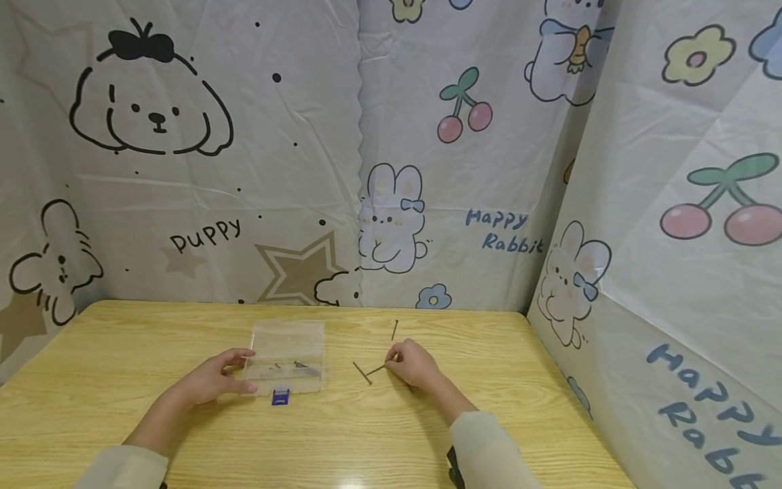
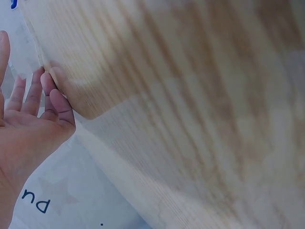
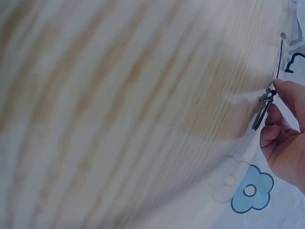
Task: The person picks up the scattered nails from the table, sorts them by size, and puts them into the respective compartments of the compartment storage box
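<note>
"How is the left hand (image 1: 216, 375) set?"
"Fingers spread wide, rested against the clear box (image 1: 305, 385) at its left; metal bits (image 1: 299, 365) seen inside (blue latch (image 1: 280, 396), near side)."
"The right hand (image 1: 413, 365)?"
"Closed narrow; a screw (image 1: 377, 369) is pinched right of the box. Two loose screws (image 1: 362, 373) are left nearby on the table (image 1: 397, 441)."
</note>
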Available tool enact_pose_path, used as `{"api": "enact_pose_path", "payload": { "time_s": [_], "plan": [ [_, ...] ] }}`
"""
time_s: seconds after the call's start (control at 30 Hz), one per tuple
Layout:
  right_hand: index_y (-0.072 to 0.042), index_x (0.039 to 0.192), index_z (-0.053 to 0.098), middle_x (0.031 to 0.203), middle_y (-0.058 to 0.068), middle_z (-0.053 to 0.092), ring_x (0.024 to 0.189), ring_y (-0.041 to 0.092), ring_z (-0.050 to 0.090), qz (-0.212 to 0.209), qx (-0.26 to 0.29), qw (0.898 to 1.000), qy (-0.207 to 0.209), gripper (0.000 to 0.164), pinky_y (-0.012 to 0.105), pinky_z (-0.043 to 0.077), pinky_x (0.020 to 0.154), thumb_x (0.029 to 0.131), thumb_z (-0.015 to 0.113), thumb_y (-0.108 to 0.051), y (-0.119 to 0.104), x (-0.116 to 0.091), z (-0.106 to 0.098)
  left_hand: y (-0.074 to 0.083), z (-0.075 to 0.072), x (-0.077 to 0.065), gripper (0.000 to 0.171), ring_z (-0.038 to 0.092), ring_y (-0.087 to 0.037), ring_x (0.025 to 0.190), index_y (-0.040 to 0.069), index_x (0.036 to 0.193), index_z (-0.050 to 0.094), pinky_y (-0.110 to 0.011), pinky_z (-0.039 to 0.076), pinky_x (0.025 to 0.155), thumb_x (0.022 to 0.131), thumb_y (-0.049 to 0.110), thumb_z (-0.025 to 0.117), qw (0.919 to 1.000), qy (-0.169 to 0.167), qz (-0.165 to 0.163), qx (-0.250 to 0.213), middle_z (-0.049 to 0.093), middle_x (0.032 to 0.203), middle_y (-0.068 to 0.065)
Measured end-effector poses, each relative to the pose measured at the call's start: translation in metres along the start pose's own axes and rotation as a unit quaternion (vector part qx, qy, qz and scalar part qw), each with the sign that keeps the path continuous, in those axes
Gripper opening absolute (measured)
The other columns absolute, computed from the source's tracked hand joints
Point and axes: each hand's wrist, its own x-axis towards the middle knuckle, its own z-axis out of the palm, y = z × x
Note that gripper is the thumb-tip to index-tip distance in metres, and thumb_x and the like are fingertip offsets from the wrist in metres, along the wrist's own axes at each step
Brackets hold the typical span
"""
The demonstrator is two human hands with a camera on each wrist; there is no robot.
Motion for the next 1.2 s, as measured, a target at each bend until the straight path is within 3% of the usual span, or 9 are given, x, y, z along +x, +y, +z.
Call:
{"api": "enact_pose_path", "payload": {
  "time_s": [0.47,1.2],
  "plan": [
    [-0.010,0.085,0.068,0.085,0.003,0.055,0.076,0.013,0.048,0.024,0.082,0.996,0.028,0.009,0.026,0.040,0.065,0.086,0.065,-0.018,0.016,-0.007,-0.005,0.002,-0.002,-0.001,0.077,0.031,-0.060,0.124,-0.005,0.138,0.033,-0.061,0.039,0.095,0.082,0.029,0.073,0.9999,-0.001,0.003,0.012,0.034,0.135,-0.039],
    [-0.005,0.084,0.067,0.084,0.005,0.059,0.069,0.012,0.047,0.056,0.214,0.973,0.065,0.010,0.024,0.042,0.061,0.083,0.061,-0.013,-0.017,-0.012,0.004,-0.002,-0.001,0.002,0.077,0.033,-0.058,0.124,-0.006,0.138,0.032,-0.061,0.039,0.095,0.082,0.029,0.072,0.9999,-0.003,0.007,0.015,0.035,0.135,-0.038]
  ]
}}
